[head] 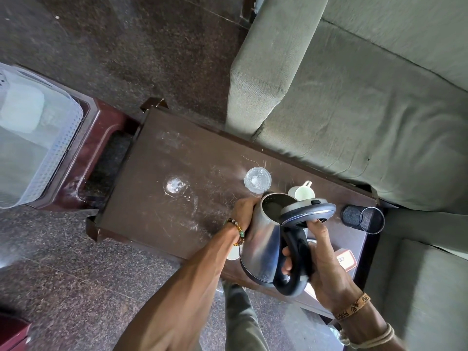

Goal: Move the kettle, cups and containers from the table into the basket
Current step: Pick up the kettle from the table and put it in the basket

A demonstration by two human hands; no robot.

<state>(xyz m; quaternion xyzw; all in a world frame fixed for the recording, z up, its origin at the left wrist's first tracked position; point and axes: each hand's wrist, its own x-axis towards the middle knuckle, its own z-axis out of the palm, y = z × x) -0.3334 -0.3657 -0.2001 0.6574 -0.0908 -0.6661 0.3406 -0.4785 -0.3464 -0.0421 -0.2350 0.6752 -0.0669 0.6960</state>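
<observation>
Both forearms reach in from the bottom edge and meet on a stainless steel electric kettle (260,244), which sits over the near right part of the dark brown table (164,158). Whether its base rests on the top or hangs just above it cannot be told. The right hand (323,260) is wrapped around the black handle (291,264), with the thumb pointing up to the hinge of the lid (307,211), which stands open and tilted over the mouth. The left hand (244,214), a beaded bracelet (238,230) at its wrist, cups the steel body just below the rim, fingers curved round the far side. Just beyond the kettle stands a white cup (302,192), partly hidden by the lid, and near it to the left a clear cup (257,179) stands upright. A black mesh container (362,220) lies on its side at the table's right end. An orange box (345,259) shows behind the right hand. Well apart to the left, a pale perforated basket (58,148) sits on a maroon plastic stool (101,138) that stands just beside the table's left end. A grey-green sofa (354,97) runs along the far side of the table.
</observation>
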